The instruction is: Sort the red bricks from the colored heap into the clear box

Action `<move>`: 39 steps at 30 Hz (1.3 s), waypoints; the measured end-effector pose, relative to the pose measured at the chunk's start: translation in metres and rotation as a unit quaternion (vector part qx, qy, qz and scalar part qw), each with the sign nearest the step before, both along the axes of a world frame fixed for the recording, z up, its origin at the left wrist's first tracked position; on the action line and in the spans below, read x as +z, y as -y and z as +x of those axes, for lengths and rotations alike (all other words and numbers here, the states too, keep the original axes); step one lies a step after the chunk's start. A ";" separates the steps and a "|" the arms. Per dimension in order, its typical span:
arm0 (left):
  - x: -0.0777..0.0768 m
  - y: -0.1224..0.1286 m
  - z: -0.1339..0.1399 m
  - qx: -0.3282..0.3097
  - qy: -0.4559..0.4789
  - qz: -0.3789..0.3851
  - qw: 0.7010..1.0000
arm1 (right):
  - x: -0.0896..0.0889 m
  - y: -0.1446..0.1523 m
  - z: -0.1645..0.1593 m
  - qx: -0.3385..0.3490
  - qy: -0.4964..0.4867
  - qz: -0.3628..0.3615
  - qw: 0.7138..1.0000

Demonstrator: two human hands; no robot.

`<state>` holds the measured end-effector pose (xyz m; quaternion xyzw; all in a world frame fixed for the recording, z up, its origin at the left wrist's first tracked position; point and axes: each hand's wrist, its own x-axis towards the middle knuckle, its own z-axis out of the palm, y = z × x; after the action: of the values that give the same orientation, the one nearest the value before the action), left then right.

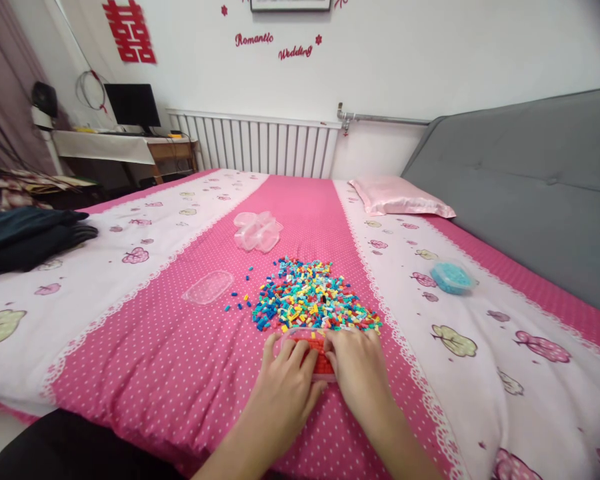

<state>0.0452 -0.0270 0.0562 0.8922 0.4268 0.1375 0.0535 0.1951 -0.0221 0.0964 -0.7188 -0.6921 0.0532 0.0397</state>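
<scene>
Left hand (287, 377) and right hand (356, 360) bent over clear box (325, 378) of red bricks (323, 365); can't tell if pinching. Box between hands, long way side to side; brick pile (315, 293) just beyond.

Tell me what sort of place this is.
Most likely a bedroom in a home: there's a large bed covered by a pink polka-dot and tree-print bedspread, a padded gray headboard along its right side, and a pink satin pillow lying near that headboard.
</scene>
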 end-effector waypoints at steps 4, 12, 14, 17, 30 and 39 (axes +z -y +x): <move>0.002 0.000 0.002 0.000 0.001 -0.008 1.000 | 0.000 0.000 0.001 0.002 -0.014 0.005 1.000; 0.001 -0.001 0.003 -0.003 0.006 -0.003 1.000 | -0.001 -0.001 0.008 -0.003 -0.025 0.028 0.999; 0.000 -0.001 0.003 -0.004 0.004 0.002 1.000 | -0.001 -0.001 0.011 -0.008 -0.017 0.038 0.999; -0.001 -0.001 0.003 -0.005 0.005 0.006 1.000 | -0.003 -0.002 0.013 -0.006 -0.010 0.039 0.999; -0.001 -0.002 0.004 -0.011 0.016 0.002 1.000 | -0.012 -0.004 0.014 0.000 0.004 0.038 0.999; -0.003 -0.001 0.003 -0.008 0.017 0.017 1.000 | -0.003 -0.002 0.015 -0.010 -0.006 0.044 0.999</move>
<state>0.0479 -0.0260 0.0533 0.8938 0.4167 0.1593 0.0465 0.2100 -0.0202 0.0935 -0.7229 -0.6862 0.0267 0.0764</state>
